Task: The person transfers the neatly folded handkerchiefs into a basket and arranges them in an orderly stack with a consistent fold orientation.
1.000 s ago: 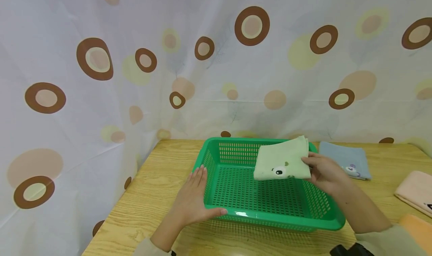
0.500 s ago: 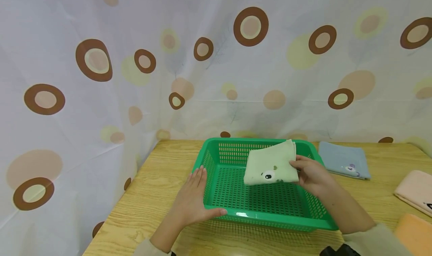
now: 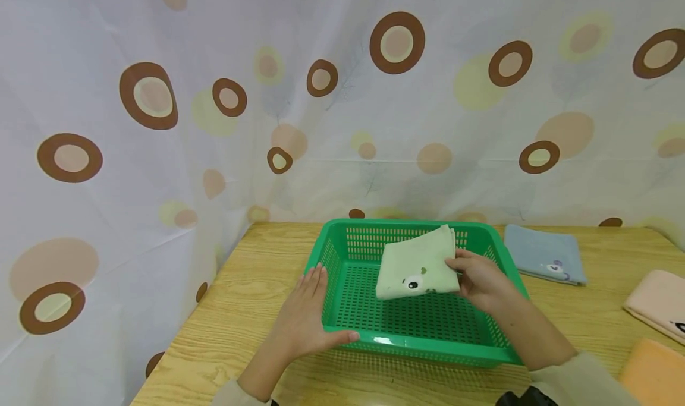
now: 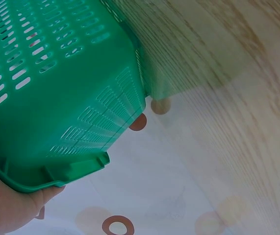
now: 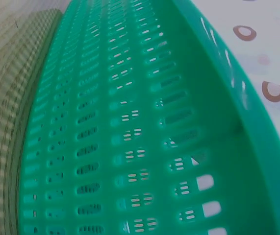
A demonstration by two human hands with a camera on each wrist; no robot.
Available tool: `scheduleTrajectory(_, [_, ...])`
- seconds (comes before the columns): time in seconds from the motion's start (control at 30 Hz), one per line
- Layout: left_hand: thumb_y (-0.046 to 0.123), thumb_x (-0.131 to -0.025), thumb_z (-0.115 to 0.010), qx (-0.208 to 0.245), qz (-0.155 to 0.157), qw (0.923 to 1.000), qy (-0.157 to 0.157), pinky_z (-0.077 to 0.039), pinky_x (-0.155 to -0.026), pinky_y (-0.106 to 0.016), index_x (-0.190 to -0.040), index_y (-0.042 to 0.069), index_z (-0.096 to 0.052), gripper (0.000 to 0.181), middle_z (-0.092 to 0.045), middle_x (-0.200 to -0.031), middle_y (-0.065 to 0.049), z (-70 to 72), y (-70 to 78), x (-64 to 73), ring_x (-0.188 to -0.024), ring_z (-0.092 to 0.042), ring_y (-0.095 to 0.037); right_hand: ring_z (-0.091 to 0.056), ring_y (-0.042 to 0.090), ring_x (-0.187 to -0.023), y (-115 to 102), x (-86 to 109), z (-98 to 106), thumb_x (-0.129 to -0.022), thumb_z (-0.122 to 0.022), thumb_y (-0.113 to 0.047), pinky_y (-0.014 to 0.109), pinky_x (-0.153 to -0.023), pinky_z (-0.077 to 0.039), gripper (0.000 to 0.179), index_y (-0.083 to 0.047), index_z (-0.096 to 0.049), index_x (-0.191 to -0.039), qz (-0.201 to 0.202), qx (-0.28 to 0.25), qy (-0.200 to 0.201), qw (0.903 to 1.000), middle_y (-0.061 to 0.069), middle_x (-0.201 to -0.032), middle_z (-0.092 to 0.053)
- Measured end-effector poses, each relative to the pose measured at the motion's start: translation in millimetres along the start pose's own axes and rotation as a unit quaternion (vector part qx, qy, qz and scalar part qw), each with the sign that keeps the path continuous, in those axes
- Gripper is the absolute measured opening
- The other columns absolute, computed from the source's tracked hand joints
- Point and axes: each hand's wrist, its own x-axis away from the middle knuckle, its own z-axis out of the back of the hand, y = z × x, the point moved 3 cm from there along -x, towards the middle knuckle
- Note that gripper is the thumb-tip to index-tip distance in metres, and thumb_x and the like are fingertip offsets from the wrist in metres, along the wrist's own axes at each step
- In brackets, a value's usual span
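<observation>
My left hand [image 3: 307,314] rests at the near left corner of the green basket [image 3: 428,348], its fingers straight and close together over the left rim, the thumb spread apart from them along the near rim. In the left wrist view I see part of that hand against the rim, beside the slotted outer wall.

My right hand [image 3: 481,278] reaches in over the basket's right rim and pinches the pale green cloth [image 3: 414,257] by its right edge, thumb on the face towards me, the other fingers partly hidden. The cloth is folded and tilted, its far right corner raised highest, an embroidered eye near its lower edge. I hold it within the basket's outline; whether its lower edge touches the slotted floor I cannot tell.

The basket stands on the wooden desk [image 3: 241,281], close to the far edge. Right of it, by that same edge, lies a folded blue cloth [image 3: 540,248] with a small purple figure near one corner. Further right and nearer me lies a pink cloth [image 3: 655,299], then an orange cloth [image 3: 655,370] beside my right sleeve [image 3: 578,382]. A sheet [image 3: 342,126] printed with brown rings hangs beyond the far edge.
</observation>
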Motion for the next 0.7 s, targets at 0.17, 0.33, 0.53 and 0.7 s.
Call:
scheduleTrajectory(0.17, [0.091, -0.067, -0.031, 0.002, 0.002, 1.0000, 0.000, -0.016, -0.118, -0.043, -0.146, -0.005, -0.019, 0.125, -0.017, -0.154, -0.019, -0.3, -0.3, 0.3, -0.144, -0.015, -0.031, -0.057, 0.005, -0.089, 1, -2.1, -9, -0.101, -0.036, -0.014, 0.027, -0.076, -0.054, 0.058, 0.000, -0.006, -0.149, 0.003, 0.020, 0.005, 0.9998, 0.003, -0.120, -0.042])
scheduleTrajectory(0.33, [0.090, -0.067, -0.033, 0.001, 0.003, 1.0000, 0.003, -0.016, -0.118, -0.043, -0.146, -0.005, -0.019, 0.124, -0.017, -0.154, -0.019, -0.8, -0.4, 0.3, -0.143, -0.016, -0.031, -0.054, 0.009, -0.094, 1, -3.9, -19, -0.101, -0.035, -0.014, 0.027, -0.075, -0.054, 0.056, 0.001, -0.009, -0.148, 0.004, 0.037, 0.008, 0.9993, 0.009, -0.127, -0.041])
scheduleTrajectory(0.53, [0.089, -0.067, -0.034, -0.001, 0.003, 1.0000, 0.004, -0.016, -0.119, -0.042, -0.146, -0.005, -0.018, 0.124, -0.017, -0.154, -0.019, -0.6, -0.1, -0.1, -0.143, -0.015, -0.031, -0.053, 0.014, -0.099, 2, -5.8, -31, -0.100, -0.036, -0.012, 0.026, -0.075, -0.053, 0.053, 0.003, -0.014, -0.147, 0.001, 0.045, 0.014, 0.9989, 0.013, -0.130, -0.040])
scheduleTrajectory(0.7, [0.089, -0.068, -0.035, 0.001, 0.003, 1.0000, 0.003, -0.016, -0.119, -0.043, -0.146, -0.005, -0.018, 0.123, -0.017, -0.154, -0.019, -0.3, 0.4, 0.2, -0.144, -0.015, -0.031, -0.049, 0.027, -0.112, 5, -7.3, -40, -0.100, -0.036, -0.011, 0.030, -0.080, -0.052, 0.052, 0.005, -0.017, -0.145, -0.003, 0.047, 0.017, 0.9987, 0.021, -0.137, -0.036])
